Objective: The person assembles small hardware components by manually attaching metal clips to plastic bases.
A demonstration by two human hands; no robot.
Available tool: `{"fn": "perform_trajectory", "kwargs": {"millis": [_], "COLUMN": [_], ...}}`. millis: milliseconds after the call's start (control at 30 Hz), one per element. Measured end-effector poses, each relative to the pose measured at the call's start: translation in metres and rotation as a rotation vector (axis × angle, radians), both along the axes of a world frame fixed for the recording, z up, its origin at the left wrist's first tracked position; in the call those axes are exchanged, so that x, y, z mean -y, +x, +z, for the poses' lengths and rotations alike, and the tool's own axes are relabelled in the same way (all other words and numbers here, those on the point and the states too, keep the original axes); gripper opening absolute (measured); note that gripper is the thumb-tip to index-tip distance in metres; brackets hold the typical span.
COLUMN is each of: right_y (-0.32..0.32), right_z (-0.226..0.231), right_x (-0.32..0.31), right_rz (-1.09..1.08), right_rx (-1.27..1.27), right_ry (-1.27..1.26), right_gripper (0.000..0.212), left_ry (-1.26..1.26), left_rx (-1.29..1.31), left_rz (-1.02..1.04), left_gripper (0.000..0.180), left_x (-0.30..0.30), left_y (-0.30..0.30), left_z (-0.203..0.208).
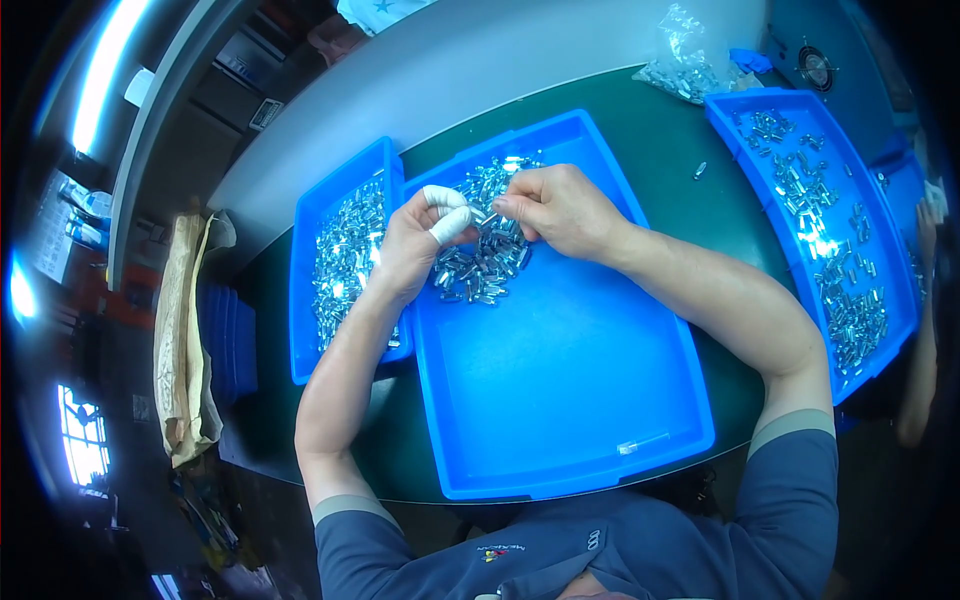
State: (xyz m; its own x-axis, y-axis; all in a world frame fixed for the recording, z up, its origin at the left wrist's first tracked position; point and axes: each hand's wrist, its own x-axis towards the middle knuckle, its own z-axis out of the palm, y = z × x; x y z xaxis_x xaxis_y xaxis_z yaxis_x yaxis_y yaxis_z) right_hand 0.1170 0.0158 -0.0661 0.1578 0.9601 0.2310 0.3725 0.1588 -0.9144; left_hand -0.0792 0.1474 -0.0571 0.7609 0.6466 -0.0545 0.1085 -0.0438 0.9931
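Note:
My left hand [412,243], with white covers on its thumb and a finger, is closed in a pinch over the middle blue tray [560,370]. A small shiny metal cylinder [487,219] shows between my two hands, its near end at the left fingertips. Fingers bent, my right hand [566,208] pinches at the cylinder's other end; whether it grips that same piece or another is too small to tell. Below both hands lies a heap of similar metal cylinders [480,275], filling the far left part of the tray and partly hidden by the hands.
To the left, another blue tray [304,300] holds many metal cylinders. A curved blue tray [890,345] on the right has more, near another person's arm [925,330]. One loose cylinder [700,171] rests on the green table [650,130]. A clear bag [685,65] of parts stands behind.

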Motion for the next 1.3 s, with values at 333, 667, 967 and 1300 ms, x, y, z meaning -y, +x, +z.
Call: {"fn": "perform_trajectory", "kwargs": {"millis": [333,667,967,1300], "right_y": [0.001,0.002,0.0,0.008], "right_z": [-0.003,-0.004,-0.002,-0.009], "right_x": [0.0,-0.002,0.001,-0.004], "right_rz": [-0.074,-0.093,-0.141,-0.101], "right_rx": [-0.048,-0.006,0.076,-0.019], "right_ry": [0.092,0.105,0.167,0.104], "right_gripper": [0.027,0.031,0.034,0.038], "left_ry": [0.1,0.173,0.204,0.619], "left_rx": [-0.087,-0.079,-0.107,-0.207], "left_rz": [-0.068,-0.079,-0.051,0.127], "left_gripper": [0.027,0.021,0.02,0.017], "left_x": [0.008,0.012,0.013,0.001], "left_y": [0.001,0.007,0.005,-0.024], "left_z": [0.004,-0.001,-0.001,0.011]}}
